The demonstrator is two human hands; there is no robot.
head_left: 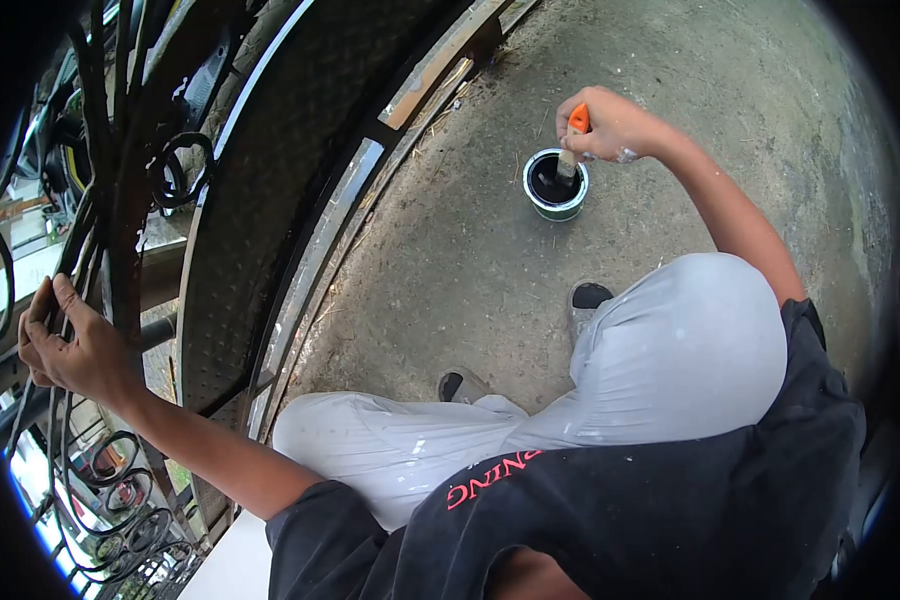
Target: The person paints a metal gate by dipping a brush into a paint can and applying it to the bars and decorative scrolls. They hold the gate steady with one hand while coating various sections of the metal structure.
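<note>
My right hand (602, 122) is closed around a paintbrush (577, 128) with an orange handle. The brush points down, and its bristle end is inside an open paint can (556, 211) of dark paint (548, 180) on the ground. White smears mark the wrist. On the far left, my left hand (65, 345) has its fingers wrapped round a thin dark bar of the scrolled metalwork (98, 215). Part of that grip is hidden behind the hand.
A long dark metal panel (260, 210) stands between my left arm and the can. Beside it metal and wooden strips (342, 190) run along the concrete ground (450, 270). More curled ironwork (120, 470) is at the lower left. My knees and shoes are below the can.
</note>
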